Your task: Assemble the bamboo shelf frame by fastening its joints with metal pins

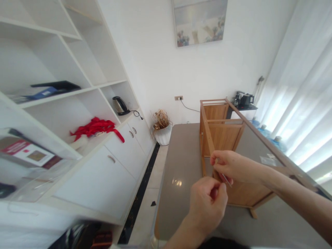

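Observation:
A wooden frame of bamboo-coloured panels and rails [220, 135] lies on its side on a grey table [181, 162]. My right hand [230, 166] reaches in from the right and pinches a small thin metal piece [225, 178] close to the frame's near rail. My left hand [207, 204] is just below it, fingers curled and pinched together near the same small piece. What the left fingers hold is too small to make out.
White shelving and cabinets [77, 114] line the left wall, holding a kettle [119, 105], red ribbon [95, 126] and folders. A white pot of dried grass [163, 129] stands on the floor beyond the table. Curtains hang at the right.

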`<action>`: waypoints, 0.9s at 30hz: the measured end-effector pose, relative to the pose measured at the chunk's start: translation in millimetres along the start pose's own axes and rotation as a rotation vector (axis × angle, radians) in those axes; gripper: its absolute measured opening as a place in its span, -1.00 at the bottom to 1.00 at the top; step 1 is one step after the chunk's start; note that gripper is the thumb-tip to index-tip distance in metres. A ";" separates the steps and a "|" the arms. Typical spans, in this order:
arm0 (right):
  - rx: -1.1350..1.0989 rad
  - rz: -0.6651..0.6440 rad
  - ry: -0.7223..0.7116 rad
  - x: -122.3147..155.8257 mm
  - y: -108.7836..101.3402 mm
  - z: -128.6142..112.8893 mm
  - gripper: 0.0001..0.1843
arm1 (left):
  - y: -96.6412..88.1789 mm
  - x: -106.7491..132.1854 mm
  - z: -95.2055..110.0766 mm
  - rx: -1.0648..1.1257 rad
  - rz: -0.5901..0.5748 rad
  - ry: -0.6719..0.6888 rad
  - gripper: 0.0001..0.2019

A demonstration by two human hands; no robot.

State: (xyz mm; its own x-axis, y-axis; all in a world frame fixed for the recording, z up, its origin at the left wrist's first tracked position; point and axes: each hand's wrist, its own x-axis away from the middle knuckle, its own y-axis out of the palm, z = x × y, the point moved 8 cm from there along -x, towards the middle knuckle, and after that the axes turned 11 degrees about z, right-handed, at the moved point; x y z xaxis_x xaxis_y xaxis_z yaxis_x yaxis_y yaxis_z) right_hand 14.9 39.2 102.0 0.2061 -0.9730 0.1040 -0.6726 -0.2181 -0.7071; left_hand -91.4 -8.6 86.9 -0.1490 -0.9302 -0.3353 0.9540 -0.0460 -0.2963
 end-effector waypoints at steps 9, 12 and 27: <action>0.122 -0.003 -0.068 -7.3 -8.4 -14.1 -0.84 | 14.4 -8.0 11.2 -0.161 0.015 0.061 -0.67; 0.032 -0.090 -0.003 -7.4 -2.5 -5.4 -0.80 | 14.0 -7.6 10.1 -0.261 0.022 0.106 -0.70; 0.305 0.125 -0.061 -7.5 -15.7 -17.8 -0.79 | 10.9 -8.5 25.4 -0.540 0.065 0.212 -0.72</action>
State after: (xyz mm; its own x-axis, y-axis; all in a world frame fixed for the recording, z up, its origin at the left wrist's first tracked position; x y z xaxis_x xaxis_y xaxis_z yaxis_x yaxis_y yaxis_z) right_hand 11.3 48.5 124.7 0.1842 -0.9824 -0.0320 -0.4538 -0.0561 -0.8894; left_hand -73.2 -10.4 109.2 -0.1961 -0.8294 -0.5231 0.7036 0.2525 -0.6642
